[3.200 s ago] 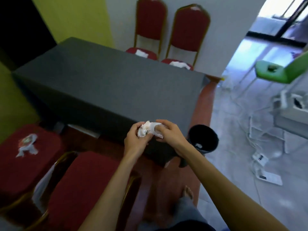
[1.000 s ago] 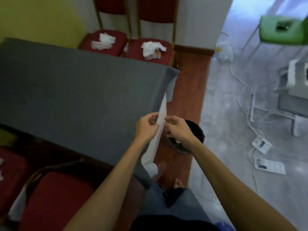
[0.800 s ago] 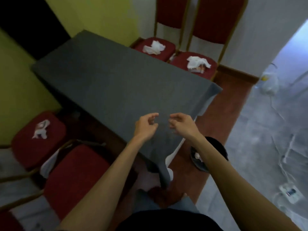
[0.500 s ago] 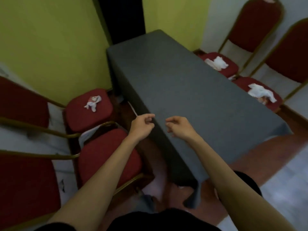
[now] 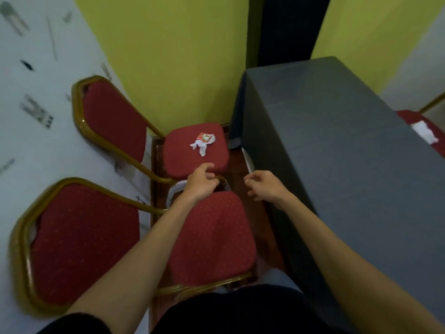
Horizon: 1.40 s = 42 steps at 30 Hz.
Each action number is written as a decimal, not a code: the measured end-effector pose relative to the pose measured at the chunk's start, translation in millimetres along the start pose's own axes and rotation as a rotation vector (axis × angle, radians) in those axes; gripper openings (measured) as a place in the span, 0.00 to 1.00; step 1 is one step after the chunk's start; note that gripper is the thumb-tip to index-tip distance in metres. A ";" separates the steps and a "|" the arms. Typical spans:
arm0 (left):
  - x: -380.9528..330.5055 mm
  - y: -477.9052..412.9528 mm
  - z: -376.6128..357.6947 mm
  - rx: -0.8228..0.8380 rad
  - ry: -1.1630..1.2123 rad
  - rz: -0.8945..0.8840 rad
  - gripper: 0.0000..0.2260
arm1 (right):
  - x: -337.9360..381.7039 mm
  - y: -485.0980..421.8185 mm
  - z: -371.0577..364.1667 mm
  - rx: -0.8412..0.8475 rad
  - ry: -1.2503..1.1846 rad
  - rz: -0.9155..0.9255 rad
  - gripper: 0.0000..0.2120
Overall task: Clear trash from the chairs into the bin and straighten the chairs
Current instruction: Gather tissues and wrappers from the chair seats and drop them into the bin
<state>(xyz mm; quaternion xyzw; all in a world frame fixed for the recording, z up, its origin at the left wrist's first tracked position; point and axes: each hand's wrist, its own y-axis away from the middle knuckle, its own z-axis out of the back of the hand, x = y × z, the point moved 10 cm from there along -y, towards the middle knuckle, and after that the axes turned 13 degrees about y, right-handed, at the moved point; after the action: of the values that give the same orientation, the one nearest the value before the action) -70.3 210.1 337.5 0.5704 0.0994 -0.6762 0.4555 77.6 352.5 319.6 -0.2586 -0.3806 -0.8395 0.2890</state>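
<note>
Hands, left (image 5: 201,183) and right (image 5: 265,186), now empty and loosely curled, face 2 chairs with wrapper (image 5: 203,143).

This looks like a function or meeting room. Red padded banquet chairs (image 5: 199,150) with gold metal frames stand along a long worktop (image 5: 349,150) draped in grey cloth, against yellow-green walls (image 5: 173,56).

I see open air above the far chair seat (image 5: 196,150), so the crumpled wrapper (image 5: 202,142) can be reached from above. The grey-draped table (image 5: 337,145) walls off the right side, leaving a narrow strip of floor (image 5: 237,169) beside the seats. The near chair seat (image 5: 212,235) lies under my forearms.
</note>
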 end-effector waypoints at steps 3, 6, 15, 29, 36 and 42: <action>6.9 -14.7 25.1 -0.025 0.021 0.030 0.24 | 31.2 -26.0 -11.1 0.062 0.065 0.034 0.05; 12.9 -34.4 49.3 -0.064 0.043 0.058 0.23 | 59.6 -53.7 -24.6 0.123 0.131 0.063 0.05; 33.3 -127.2 78.0 -0.171 0.249 0.175 0.18 | 106.3 -160.2 -50.8 0.267 0.292 0.125 0.06; 128.4 -335.4 30.2 -0.231 0.130 0.557 0.14 | 84.3 -477.4 -78.4 0.327 0.422 0.091 0.18; 151.7 -470.7 24.0 -0.209 -0.141 0.441 0.10 | 82.7 -623.1 -159.3 0.348 0.857 0.492 0.40; 190.9 -557.5 -14.8 -0.025 -0.383 0.346 0.39 | 55.8 -656.3 -195.4 0.285 0.968 0.499 0.39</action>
<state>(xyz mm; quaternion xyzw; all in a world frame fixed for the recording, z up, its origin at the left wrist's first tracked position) -454.3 438.9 -46.7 0.4347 -0.0795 -0.6827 0.5819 -450.9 538.9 -77.9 0.1156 -0.2416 -0.7087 0.6526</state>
